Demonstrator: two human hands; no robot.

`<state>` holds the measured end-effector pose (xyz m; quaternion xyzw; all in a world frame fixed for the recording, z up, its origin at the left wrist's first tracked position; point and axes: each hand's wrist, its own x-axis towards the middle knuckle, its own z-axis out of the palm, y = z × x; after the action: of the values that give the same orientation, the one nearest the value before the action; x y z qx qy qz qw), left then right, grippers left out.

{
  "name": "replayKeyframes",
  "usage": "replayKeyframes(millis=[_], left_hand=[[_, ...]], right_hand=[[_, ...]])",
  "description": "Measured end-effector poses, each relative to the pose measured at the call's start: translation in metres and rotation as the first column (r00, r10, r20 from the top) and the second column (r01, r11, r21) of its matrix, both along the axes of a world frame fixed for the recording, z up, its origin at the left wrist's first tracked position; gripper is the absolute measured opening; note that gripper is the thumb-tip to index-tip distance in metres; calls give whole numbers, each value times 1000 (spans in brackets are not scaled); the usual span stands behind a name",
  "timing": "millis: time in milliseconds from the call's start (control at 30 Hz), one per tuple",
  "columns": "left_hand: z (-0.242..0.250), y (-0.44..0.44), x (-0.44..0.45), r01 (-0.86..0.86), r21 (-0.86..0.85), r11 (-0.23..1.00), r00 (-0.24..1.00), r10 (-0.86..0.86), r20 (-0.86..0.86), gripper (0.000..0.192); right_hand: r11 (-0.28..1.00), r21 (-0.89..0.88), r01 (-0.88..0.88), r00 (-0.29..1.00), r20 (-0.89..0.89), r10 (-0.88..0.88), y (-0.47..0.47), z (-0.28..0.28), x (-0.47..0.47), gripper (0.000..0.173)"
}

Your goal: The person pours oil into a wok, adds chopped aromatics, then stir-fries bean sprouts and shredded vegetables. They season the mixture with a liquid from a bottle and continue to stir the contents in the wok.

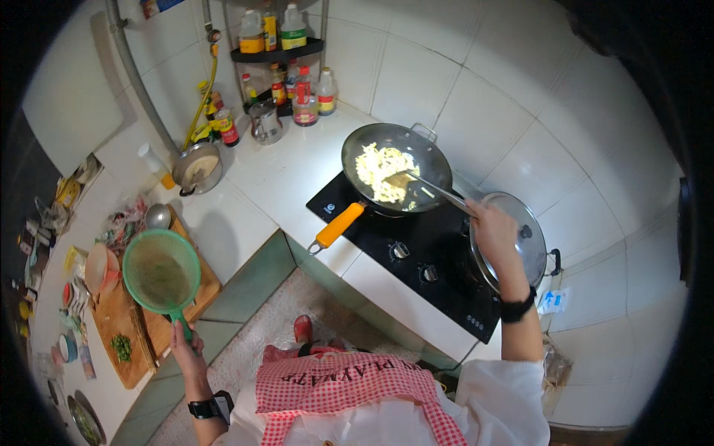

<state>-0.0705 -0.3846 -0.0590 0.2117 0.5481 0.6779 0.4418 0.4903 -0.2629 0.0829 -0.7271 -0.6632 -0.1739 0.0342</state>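
My left hand [188,350] grips the handle of a green plastic strainer basket [162,273], held above the cutting board at the left; I see no food in it. In my right hand [495,231] is the metal handle of a spatula [446,194]. Its blade rests among pale yellow-white food pieces [382,167] inside a dark wok [435,161]. The wok sits on the black gas stove [385,234], its orange handle [338,226] pointing towards me. Beneath my right forearm, a glass-lidded pot [524,212] stands on the other burner.
A wooden cutting board [209,279] bears chopped greens [121,347] and a cleaver-like dark strip. Behind it are a metal ladle [158,216] and a small saucepan [203,164]. Sauce bottles [305,97] crowd the corner rack [279,54]. The stove's knobs [399,251] face me.
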Motion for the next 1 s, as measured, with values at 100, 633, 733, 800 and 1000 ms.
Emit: replayKeyframes(millis=[100,633,733,800,1000], left_hand=[[6,-10,-6,-58,-1,998,998,58,-19,18],[28,-81,-83,-317,97,943,943,302,138,14],[17,-110,-132,-465,131,875,884,452,117,11],[11,-132,-177,-564,99,820,822,547,160,15],[-23,-174,-316,-723,37,690,690,718,91,13]], right_hand=[[997,18,-79,996,-29,80,-8,-11,2,35],[988,-147,41,812,-572,-118,26,-134,-53,53],[975,-183,123,762,-612,-211,20,-132,-66,51],[997,19,70,931,-359,-59,11,-121,-80,55],[877,430,-217,725,-530,439,-18,-85,-176,47]])
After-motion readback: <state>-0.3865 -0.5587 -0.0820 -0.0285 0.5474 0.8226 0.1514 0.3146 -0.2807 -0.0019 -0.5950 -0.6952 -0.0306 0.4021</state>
